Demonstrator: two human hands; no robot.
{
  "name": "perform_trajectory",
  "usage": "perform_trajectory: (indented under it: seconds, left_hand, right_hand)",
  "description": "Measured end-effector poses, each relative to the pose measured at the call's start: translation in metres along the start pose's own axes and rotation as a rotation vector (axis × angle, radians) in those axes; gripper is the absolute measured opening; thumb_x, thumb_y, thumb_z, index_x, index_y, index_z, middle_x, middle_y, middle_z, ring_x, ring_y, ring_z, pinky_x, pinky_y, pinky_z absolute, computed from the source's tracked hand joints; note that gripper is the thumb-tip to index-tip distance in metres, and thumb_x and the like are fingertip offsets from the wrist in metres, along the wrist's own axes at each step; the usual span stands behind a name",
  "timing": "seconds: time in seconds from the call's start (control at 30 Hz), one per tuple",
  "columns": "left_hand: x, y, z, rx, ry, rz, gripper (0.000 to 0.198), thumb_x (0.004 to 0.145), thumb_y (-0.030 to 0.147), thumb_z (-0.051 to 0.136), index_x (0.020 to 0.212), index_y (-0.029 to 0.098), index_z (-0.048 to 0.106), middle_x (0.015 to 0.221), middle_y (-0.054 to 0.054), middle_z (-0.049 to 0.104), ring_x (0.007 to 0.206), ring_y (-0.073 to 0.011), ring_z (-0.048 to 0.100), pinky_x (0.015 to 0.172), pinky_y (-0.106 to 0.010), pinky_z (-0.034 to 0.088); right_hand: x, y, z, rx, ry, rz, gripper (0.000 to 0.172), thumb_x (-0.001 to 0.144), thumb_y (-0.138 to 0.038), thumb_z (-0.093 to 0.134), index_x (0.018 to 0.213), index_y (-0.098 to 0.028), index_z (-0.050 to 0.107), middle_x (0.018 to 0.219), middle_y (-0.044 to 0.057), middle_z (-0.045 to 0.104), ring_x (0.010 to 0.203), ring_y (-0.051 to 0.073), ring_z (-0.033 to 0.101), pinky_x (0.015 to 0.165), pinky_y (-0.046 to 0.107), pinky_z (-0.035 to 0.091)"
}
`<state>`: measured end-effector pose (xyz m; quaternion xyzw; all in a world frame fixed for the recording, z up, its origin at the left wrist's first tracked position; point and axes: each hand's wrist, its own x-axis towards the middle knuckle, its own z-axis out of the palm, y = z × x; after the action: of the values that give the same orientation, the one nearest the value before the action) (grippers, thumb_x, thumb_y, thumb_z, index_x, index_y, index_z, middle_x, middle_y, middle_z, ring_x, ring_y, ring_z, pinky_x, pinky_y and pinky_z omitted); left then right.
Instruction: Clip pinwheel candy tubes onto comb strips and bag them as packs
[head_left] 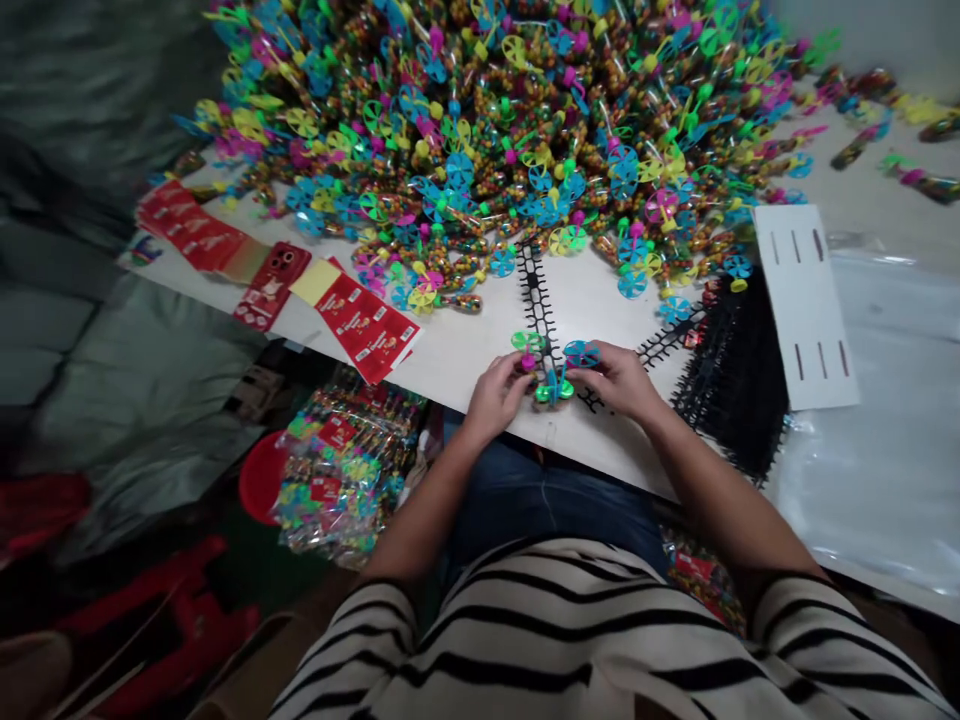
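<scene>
Bending over a white counter [450,350], a person sits before a heap of candy-filled pinwheel tubes [480,130]. A black plastic strip [536,300] runs far-to-near between the two grips. The left grip [495,395] pinches narrowly on a green pinwheel [529,340]; the right grip [611,378] closes narrowly on a blue pinwheel [581,353].

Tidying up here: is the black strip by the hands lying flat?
Flat: the black strip lies along the white tabletop, no part visibly raised.
</scene>
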<state>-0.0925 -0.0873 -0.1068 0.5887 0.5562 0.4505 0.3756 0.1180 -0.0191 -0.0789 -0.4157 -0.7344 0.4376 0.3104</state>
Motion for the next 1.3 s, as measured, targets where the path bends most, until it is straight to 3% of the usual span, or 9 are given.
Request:
perform_trajectory:
  seconds: [0.23, 0.43, 0.57, 0.67, 0.73, 0.87, 1.03, 1.13, 1.3]
  left_hand:
    - [0.001, 0.000, 0.007, 0.039, 0.099, 0.089, 0.022, 0.085, 0.036, 0.064, 0.094, 0.016, 0.069, 0.087, -0.007, 0.067, 0.082, -0.0162, 0.064, 0.072, -0.028, 0.054]
    - [-0.002, -0.001, 0.003, 0.022, 0.053, 0.080, 0.023, 0.087, 0.031, 0.059, 0.104, 0.016, 0.065, 0.097, -0.009, 0.064, 0.092, -0.0168, 0.062, 0.079, -0.029, 0.053]
    - [-0.005, 0.004, 0.001, 0.059, 0.043, 0.074, 0.015, 0.089, 0.026, 0.054, 0.097, 0.016, 0.062, 0.094, -0.009, 0.062, 0.092, -0.0176, 0.060, 0.083, -0.032, 0.051]
    - [-0.006, 0.008, -0.001, 0.106, -0.042, 0.134, 0.016, 0.089, 0.023, 0.051, 0.099, 0.016, 0.063, 0.098, -0.010, 0.064, 0.098, -0.0195, 0.059, 0.087, -0.035, 0.051]
    - [-0.005, 0.009, 0.000, 0.142, -0.086, 0.160, 0.025, 0.090, 0.020, 0.049, 0.111, 0.017, 0.063, 0.106, -0.011, 0.065, 0.103, -0.0204, 0.059, 0.090, -0.036, 0.050]
    - [-0.006, 0.009, 0.001, 0.190, -0.079, 0.190, 0.040, 0.090, 0.017, 0.048, 0.128, 0.023, 0.058, 0.115, -0.009, 0.067, 0.107, -0.0200, 0.061, 0.092, -0.037, 0.051]
    - [-0.007, 0.005, 0.004, 0.156, -0.022, 0.193, 0.038, 0.090, 0.017, 0.048, 0.125, 0.024, 0.062, 0.114, -0.007, 0.069, 0.103, -0.0189, 0.064, 0.090, -0.035, 0.054]
    - [-0.002, 0.004, 0.006, 0.113, -0.048, 0.211, 0.035, 0.091, 0.019, 0.049, 0.121, 0.024, 0.065, 0.114, -0.007, 0.069, 0.105, -0.0185, 0.064, 0.091, -0.035, 0.054]
    - [0.004, 0.002, 0.006, 0.055, -0.057, 0.210, 0.033, 0.092, 0.021, 0.047, 0.119, 0.024, 0.066, 0.113, -0.007, 0.070, 0.108, -0.0184, 0.064, 0.092, -0.034, 0.054]
  right_hand:
    - [-0.003, -0.001, 0.007, 0.084, 0.045, 0.155, 0.037, 0.066, -0.052, 0.076, 0.070, -0.019, 0.062, 0.062, -0.001, 0.061, 0.055, 0.012, 0.052, 0.053, 0.025, 0.042]
    - [-0.006, -0.002, 0.006, 0.165, 0.038, 0.220, 0.037, 0.063, -0.050, 0.078, 0.072, -0.019, 0.060, 0.061, -0.002, 0.062, 0.052, 0.012, 0.054, 0.051, 0.025, 0.044]
    - [-0.007, -0.006, -0.004, 0.231, 0.017, 0.253, 0.038, 0.064, -0.049, 0.079, 0.075, -0.019, 0.059, 0.066, 0.000, 0.065, 0.053, 0.012, 0.057, 0.052, 0.026, 0.048]
    - [-0.006, -0.009, -0.010, 0.225, -0.053, 0.277, 0.037, 0.064, -0.048, 0.080, 0.074, -0.018, 0.060, 0.066, 0.000, 0.066, 0.053, 0.012, 0.057, 0.051, 0.026, 0.048]
    - [-0.004, -0.011, -0.010, 0.225, -0.135, 0.272, 0.036, 0.064, -0.046, 0.079, 0.075, -0.017, 0.061, 0.065, 0.000, 0.066, 0.054, 0.012, 0.058, 0.050, 0.025, 0.048]
    - [-0.005, -0.015, -0.008, 0.270, -0.227, 0.255, 0.033, 0.068, -0.045, 0.077, 0.079, -0.017, 0.063, 0.067, -0.001, 0.067, 0.058, 0.013, 0.062, 0.054, 0.025, 0.051]
    - [-0.006, -0.015, -0.007, 0.356, -0.239, 0.272, 0.031, 0.071, -0.045, 0.075, 0.082, -0.018, 0.063, 0.067, 0.001, 0.069, 0.058, 0.015, 0.067, 0.056, 0.027, 0.054]
    - [-0.001, -0.015, -0.001, 0.369, -0.221, 0.277, 0.033, 0.069, -0.046, 0.077, 0.079, -0.019, 0.061, 0.064, 0.000, 0.069, 0.055, 0.015, 0.066, 0.053, 0.027, 0.054]
    - [0.010, -0.019, 0.002, 0.416, -0.407, 0.240, 0.034, 0.073, -0.048, 0.072, 0.087, -0.018, 0.062, 0.066, 0.000, 0.069, 0.060, 0.015, 0.066, 0.058, 0.029, 0.054]
